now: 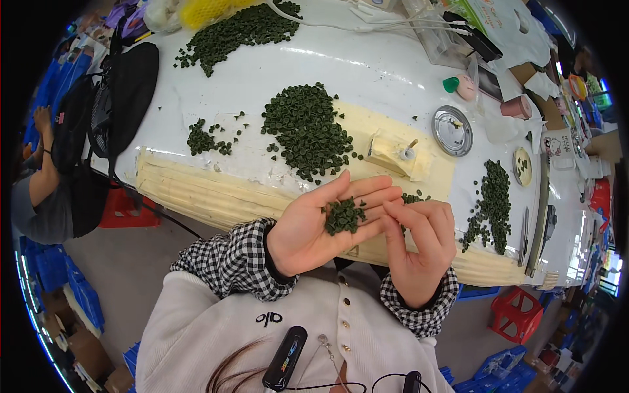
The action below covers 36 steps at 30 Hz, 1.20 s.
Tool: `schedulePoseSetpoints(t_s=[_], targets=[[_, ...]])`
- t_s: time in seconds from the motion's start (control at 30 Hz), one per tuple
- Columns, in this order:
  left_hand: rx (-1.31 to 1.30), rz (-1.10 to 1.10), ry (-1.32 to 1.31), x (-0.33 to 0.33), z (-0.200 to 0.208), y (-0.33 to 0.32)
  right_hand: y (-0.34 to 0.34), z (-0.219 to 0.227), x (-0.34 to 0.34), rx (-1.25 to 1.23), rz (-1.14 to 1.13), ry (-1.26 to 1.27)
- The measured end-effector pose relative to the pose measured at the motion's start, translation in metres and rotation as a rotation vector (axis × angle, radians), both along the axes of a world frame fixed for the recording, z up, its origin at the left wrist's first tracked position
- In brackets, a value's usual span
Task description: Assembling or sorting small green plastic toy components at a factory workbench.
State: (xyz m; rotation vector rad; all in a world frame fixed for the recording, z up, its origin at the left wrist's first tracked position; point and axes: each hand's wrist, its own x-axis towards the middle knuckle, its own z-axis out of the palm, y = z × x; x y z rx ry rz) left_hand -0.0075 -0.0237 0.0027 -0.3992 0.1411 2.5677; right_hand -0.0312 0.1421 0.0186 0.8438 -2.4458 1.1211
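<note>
My left hand (pixel 304 229) is palm up with its fingers stretched out. On its palm lies a small heap of dark green cup-shaped pieces (pixel 344 217). Close to the left fingertips, my right hand (pixel 424 245) is closed in a pinch; whatever lies between its thumb and fingers is too small to make out. Just beyond both hands, a big pile of the same green pieces (pixel 304 128) spreads over the table. A cream-taped block with a short upright peg (pixel 400 156) stands to the right of that pile. A few pieces (pixel 414 196) show behind the right hand.
Other green piles lie at the far left (pixel 239 33), the left (pixel 206 137) and the right (pixel 491 203). A round metal dish (pixel 452 131) and a small pale dish (pixel 522 166) sit right. Padding (pixel 196 187) lines the table's near edge. Someone's arm (pixel 44 157) shows far left.
</note>
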Motion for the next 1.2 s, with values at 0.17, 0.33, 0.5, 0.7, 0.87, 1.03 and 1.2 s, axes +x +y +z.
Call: schedulePoseSetpoints(t_s=[0.17, 0.33, 0.5, 0.7, 0.87, 1.03, 1.2], targets=[[-0.192, -0.078, 0.005, 0.002, -0.004, 0.006, -0.002, -0.005, 0.0, 0.111, 0.042, 0.03], [-0.242, -0.141, 0.057, 0.004, -0.001, 0.004, -0.002, -0.005, -0.001, 0.143, 0.076, 0.098], [-0.396, -0.109, 0.01, 0.004, 0.01, 0.004, 0.003, 0.004, 0.008, -0.001, -0.096, 0.172], [-0.409, -0.269, 0.172, 0.005, 0.005, -0.004, 0.011, 0.009, 0.006, -0.135, 0.019, -0.033], [-0.461, -0.37, 0.163, 0.006, 0.006, -0.012, 0.015, 0.015, 0.005, -0.196, 0.19, -0.194], [-0.42, -0.444, 0.248, 0.005, 0.006, -0.017, 0.023, 0.011, 0.002, -0.297, 0.367, -0.359], [-0.438, -0.417, 0.278, 0.006, 0.001, -0.019, 0.021, 0.01, 0.002, -0.319, 0.375, -0.391]])
